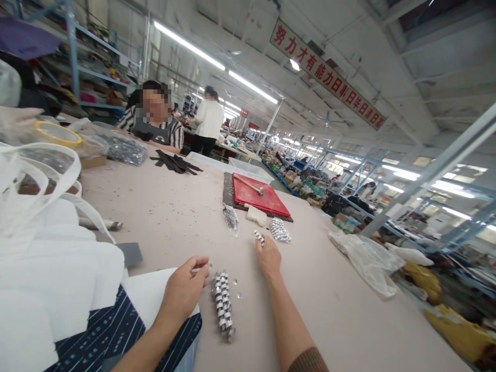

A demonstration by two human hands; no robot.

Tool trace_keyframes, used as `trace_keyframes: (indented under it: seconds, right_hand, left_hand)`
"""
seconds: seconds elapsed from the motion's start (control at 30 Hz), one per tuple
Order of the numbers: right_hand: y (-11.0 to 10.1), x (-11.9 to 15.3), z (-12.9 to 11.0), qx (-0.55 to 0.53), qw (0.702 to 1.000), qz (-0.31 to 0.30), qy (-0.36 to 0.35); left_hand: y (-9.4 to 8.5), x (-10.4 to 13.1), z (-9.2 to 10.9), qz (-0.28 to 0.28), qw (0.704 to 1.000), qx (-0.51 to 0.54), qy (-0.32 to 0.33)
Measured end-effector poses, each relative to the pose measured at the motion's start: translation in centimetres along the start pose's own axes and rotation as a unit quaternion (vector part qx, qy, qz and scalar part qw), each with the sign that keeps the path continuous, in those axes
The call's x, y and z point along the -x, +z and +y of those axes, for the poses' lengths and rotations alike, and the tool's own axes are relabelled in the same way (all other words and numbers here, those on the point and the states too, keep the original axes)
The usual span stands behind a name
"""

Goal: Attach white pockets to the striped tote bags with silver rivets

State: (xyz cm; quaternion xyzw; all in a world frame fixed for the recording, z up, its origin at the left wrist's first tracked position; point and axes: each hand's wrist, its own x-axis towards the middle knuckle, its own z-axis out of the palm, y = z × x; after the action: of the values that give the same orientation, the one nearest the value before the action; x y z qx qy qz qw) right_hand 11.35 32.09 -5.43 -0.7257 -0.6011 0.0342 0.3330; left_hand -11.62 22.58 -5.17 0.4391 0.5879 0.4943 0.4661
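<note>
We hold a short black-and-white striped piece (259,237) in the closed fingers of our right hand (269,257), near a packet of similar pieces (279,230), while our left hand (185,285) curls beside a black-and-white bundle (222,302) on the bench (251,336), its fingers' grip impossible to tell.

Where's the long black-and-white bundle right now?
In the head view, the black-and-white bundle lies on the table at lower centre, just right of the left hand and left of the right forearm.
</note>
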Motion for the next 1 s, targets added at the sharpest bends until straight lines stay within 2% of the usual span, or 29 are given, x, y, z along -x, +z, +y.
trace_keyframes:
  seconds: [0.13,0.23,0.4,0.5,0.6,0.7,0.87,1.0]
  right_hand:
    - [0.6,0.2,-0.7,0.039,0.997,-0.047,-0.037]
    - [-0.1,1.5,-1.5,0.037,0.996,-0.063,-0.055]
    - [-2.4,5.9,-3.1,-0.006,0.986,-0.149,-0.072]
    - [-3.0,8.8,-4.1,-0.033,0.978,-0.195,-0.068]
    - [-2.8,10.9,-5.0,-0.049,0.977,-0.202,-0.05]
    - [-2.5,11.9,-5.5,-0.063,0.981,-0.182,-0.025]
    - [-2.7,12.2,-5.6,-0.145,0.972,-0.187,-0.011]
    - [-2.5,12.4,-5.1,-0.231,0.953,-0.194,-0.015]
  left_hand:
    - [0.1,0.3,0.0,-0.021,0.999,-0.01,-0.029]
    - [0.6,0.5,-0.2,-0.039,0.997,-0.023,-0.054]
    - [1.6,0.6,-1.0,-0.069,0.994,-0.032,-0.083]
    - [1.9,0.6,-1.4,-0.077,0.993,-0.027,-0.082]
    - [2.2,0.7,-1.6,-0.084,0.993,-0.008,-0.083]
    - [2.4,1.0,-1.3,-0.081,0.992,0.03,-0.093]
    - [2.7,1.8,-0.3,-0.094,0.98,0.125,-0.12]
    - [2.9,2.2,0.0,-0.105,0.976,0.157,-0.107]
